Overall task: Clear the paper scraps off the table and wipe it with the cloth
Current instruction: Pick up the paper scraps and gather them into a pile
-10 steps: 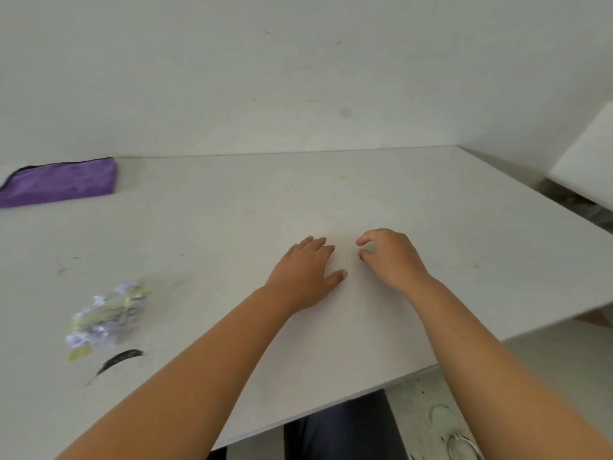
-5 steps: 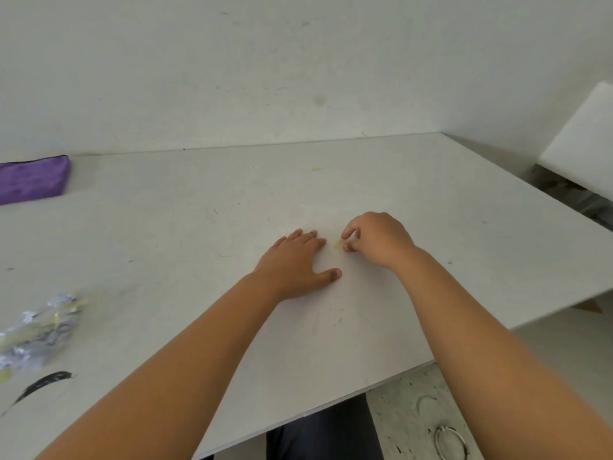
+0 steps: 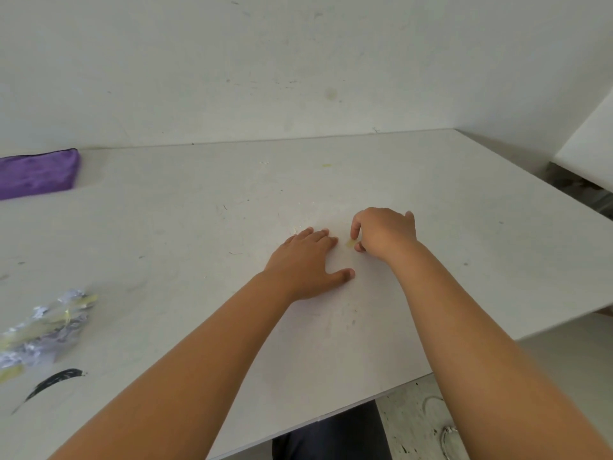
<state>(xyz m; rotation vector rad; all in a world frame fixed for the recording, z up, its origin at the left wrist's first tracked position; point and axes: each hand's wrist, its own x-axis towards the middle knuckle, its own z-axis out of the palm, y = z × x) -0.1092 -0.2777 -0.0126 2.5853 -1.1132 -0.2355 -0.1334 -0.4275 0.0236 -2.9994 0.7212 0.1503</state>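
Pale yellow paper scrap [image 3: 350,243], tiny, flat on the white table [image 3: 464,260]; I use it as landmark. Nearest me of it, left hand [image 3: 306,265] lies flat, fingers straight, pressing the tabletop just beside the scrap. Right hand [image 3: 386,232] hunches at the scrap's right, thumb and forefinger curled toward it; whether they already pinch it I cannot tell. Judgement: scrap is featherlight, limp, hugs the surface, so lift an edge with a nail. Well left and nearer, crumpled scrap pile [image 3: 43,330]. Far left beyond, purple cloth [image 3: 36,174], soft, folded, against the wall.
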